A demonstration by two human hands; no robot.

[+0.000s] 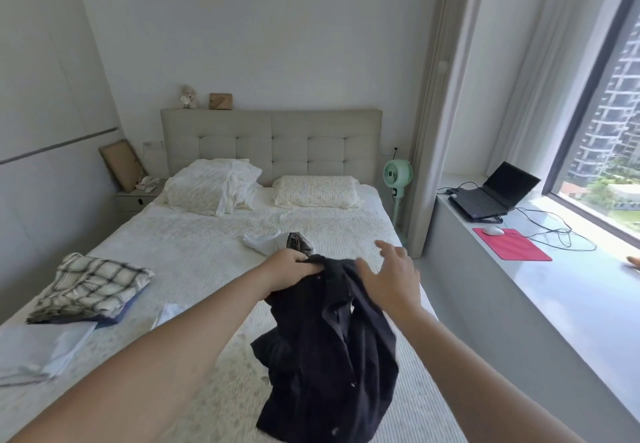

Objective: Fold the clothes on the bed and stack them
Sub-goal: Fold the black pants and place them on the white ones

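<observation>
A dark navy shirt [332, 356] hangs crumpled above the bed [194, 245], its lower part bunched near the bedspread. My left hand [291, 271] grips its top edge. My right hand [391, 276] hovers beside the shirt with fingers spread and holds nothing. Behind my hands lie a white garment [261, 241] and a small grey one [298, 241], unfolded. On the bed's left side sits a folded plaid shirt [90, 286] on top of a blue folded piece. A folded white garment [41, 349] lies near the left front edge.
Two pillows [214, 189] lie at the padded headboard [273, 144]. A nightstand [135, 196] stands left of the bed, a green fan [397, 175] on the right. The window ledge [568, 290] carries a laptop [491, 193], a mouse, a red pad [510, 245] and cables.
</observation>
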